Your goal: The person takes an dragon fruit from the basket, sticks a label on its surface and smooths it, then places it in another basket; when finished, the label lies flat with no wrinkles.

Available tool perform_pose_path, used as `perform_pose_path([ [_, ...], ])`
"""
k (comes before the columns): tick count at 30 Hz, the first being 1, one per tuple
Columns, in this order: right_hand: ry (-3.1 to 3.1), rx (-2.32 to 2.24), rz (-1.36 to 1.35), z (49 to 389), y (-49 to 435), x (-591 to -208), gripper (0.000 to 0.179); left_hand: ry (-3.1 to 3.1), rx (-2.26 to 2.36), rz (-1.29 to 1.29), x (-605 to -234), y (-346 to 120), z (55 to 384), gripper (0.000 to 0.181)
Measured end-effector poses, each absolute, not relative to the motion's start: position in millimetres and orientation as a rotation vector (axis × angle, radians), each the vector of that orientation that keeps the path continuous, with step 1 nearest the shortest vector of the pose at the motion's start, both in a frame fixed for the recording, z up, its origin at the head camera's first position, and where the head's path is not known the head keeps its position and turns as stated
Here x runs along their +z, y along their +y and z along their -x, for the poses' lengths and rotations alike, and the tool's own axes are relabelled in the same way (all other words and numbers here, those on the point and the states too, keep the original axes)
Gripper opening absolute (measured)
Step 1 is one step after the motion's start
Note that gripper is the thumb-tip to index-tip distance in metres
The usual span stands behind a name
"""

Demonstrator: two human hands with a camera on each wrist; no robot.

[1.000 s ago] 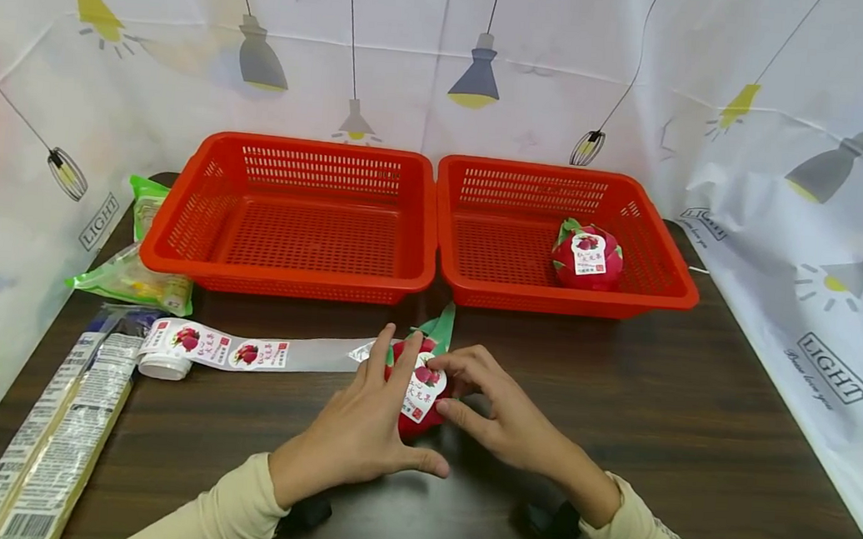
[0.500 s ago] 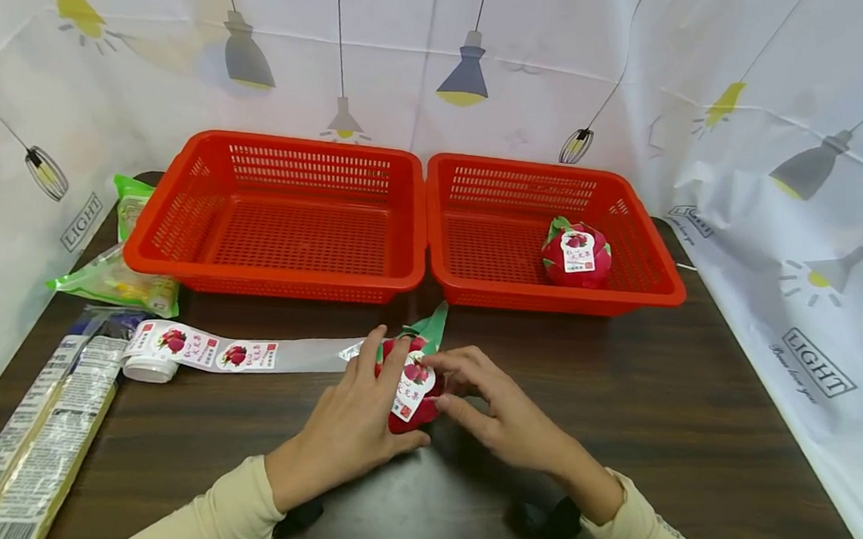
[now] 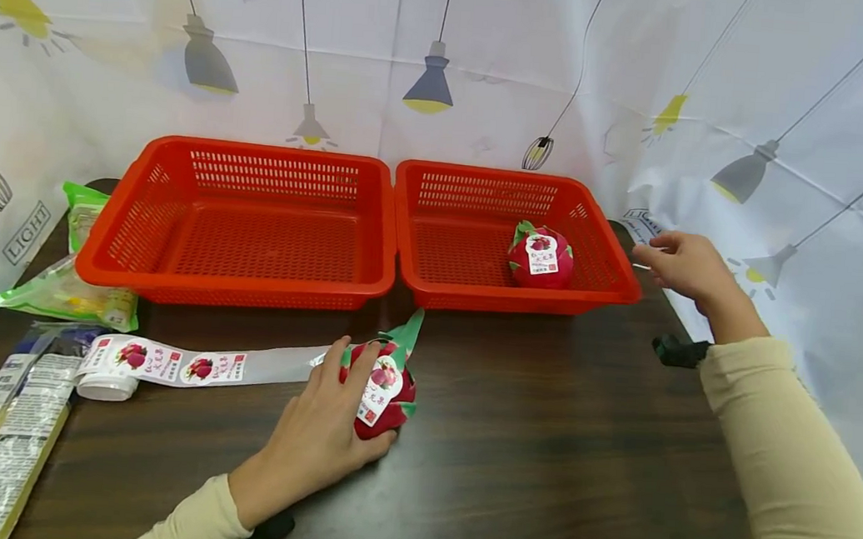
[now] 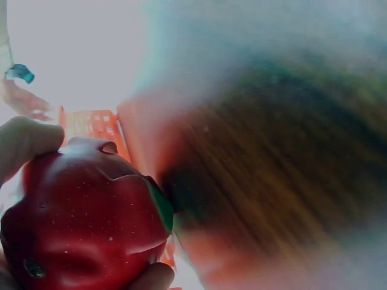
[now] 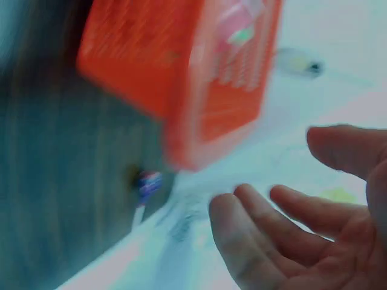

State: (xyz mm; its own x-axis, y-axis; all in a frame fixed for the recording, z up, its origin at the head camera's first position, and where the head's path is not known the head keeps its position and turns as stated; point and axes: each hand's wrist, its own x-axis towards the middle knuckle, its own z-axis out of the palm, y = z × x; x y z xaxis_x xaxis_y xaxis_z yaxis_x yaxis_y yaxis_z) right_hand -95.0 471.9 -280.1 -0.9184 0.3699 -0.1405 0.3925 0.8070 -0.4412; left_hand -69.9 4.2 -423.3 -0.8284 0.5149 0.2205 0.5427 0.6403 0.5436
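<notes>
My left hand [image 3: 318, 429] grips a dragon fruit [image 3: 395, 413] on the table, in front of the baskets. A white label with a fruit picture is on its upper side, and green leaves stick out at the top. In the left wrist view, the glossy red dragon fruit [image 4: 91, 217] shows between thumb and finger. Raised to the right of the right-hand red basket [image 3: 512, 296], my right hand [image 3: 690, 271] holds nothing. The right wrist view shows its fingers [image 5: 242, 235] loosely bent, apart from the blurred basket.
Inside the right-hand basket lies another labelled dragon fruit [image 3: 541, 259]. Beside it stands a larger red basket [image 3: 235, 285]. A label strip [image 3: 199, 368] runs from a white roll towards the left hand. Packaged bags [image 3: 72, 294] and long packets [image 3: 7, 432] lie at left.
My right hand has left the dragon fruit and moved far right and up, past the right-hand basket. My left hand stays on the fruit. The head view has turned right.
</notes>
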Motion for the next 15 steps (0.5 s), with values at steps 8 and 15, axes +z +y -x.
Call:
perform_pose_path([
  [8,2.783,-0.693,-0.659,114.6,487.9,-306.5,0.056,-2.817,-0.957,0.864,-422.2,-2.9,69.0,0.100],
  [15,2.759,-0.681,-0.641,115.7,488.5,-299.0,0.046,-2.795,-1.019,0.841,-424.0,-1.3,67.5,0.101],
])
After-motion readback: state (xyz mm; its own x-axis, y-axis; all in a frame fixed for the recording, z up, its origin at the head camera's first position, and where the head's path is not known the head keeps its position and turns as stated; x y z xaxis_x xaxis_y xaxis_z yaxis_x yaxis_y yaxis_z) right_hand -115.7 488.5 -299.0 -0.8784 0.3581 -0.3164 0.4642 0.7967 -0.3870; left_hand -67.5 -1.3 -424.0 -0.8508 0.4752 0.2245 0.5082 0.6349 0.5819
